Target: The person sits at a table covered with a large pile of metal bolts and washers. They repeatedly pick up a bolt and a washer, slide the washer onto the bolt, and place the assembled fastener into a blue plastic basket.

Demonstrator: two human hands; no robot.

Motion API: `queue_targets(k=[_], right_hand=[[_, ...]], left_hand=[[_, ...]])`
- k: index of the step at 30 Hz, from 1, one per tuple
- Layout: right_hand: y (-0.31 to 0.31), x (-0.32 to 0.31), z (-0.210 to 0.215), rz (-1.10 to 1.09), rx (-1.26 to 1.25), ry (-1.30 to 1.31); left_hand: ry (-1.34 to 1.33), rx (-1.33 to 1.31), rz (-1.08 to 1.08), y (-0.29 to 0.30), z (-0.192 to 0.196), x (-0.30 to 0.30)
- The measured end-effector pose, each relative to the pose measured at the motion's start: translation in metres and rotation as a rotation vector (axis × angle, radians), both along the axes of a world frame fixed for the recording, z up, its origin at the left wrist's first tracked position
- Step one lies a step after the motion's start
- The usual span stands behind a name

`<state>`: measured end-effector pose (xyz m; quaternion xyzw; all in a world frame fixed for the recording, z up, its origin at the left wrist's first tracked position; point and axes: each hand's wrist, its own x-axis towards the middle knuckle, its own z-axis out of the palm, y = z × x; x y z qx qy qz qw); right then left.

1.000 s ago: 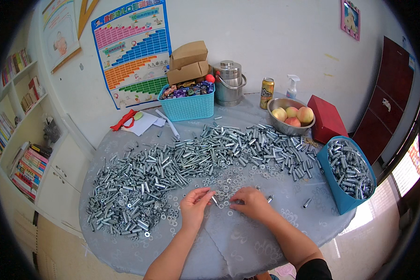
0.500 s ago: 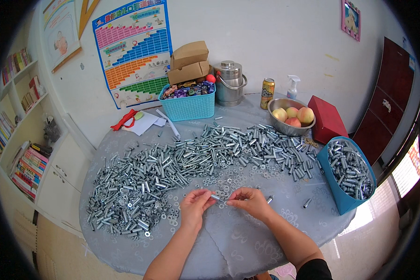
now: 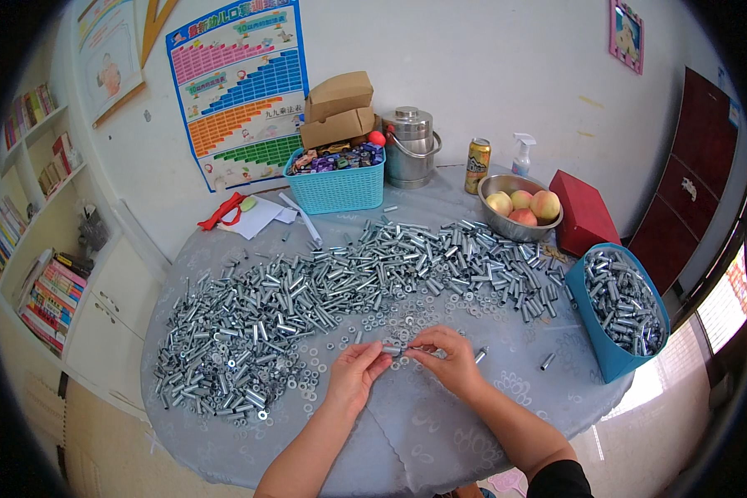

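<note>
Behind the round grey-clothed table (image 3: 440,432) I see a coloured chart poster (image 3: 239,87) and two brown cardboard boxes (image 3: 338,108). My left hand (image 3: 355,378) and right hand (image 3: 450,361) pinch one small silver metal bolt (image 3: 400,351) near the bare front edge

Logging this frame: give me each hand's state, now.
Left hand: grip pinched shut on one end of a small metal sleeve.
Right hand: grip pinched shut on the sleeve's other end, above the table.

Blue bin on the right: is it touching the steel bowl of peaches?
Apart. In the head view the blue bin sits at the table's right edge, and bare tablecloth plus loose metal sleeves lie between it and the steel bowl.
</note>
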<state>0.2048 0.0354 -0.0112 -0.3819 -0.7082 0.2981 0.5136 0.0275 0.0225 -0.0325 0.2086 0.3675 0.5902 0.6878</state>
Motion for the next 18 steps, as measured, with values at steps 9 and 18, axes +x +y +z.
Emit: queue_targets(k=[9, 18], right_hand=[[-0.001, -0.005, -0.005, -0.100, -0.046, 0.063], [0.004, 0.004, -0.014, 0.043, 0.192, -0.524]], left_hand=[[0.128, -0.040, -0.145, -0.004, 0.010, 0.003], [0.102, 0.023, 0.104, 0.007, 0.008, -0.014]])
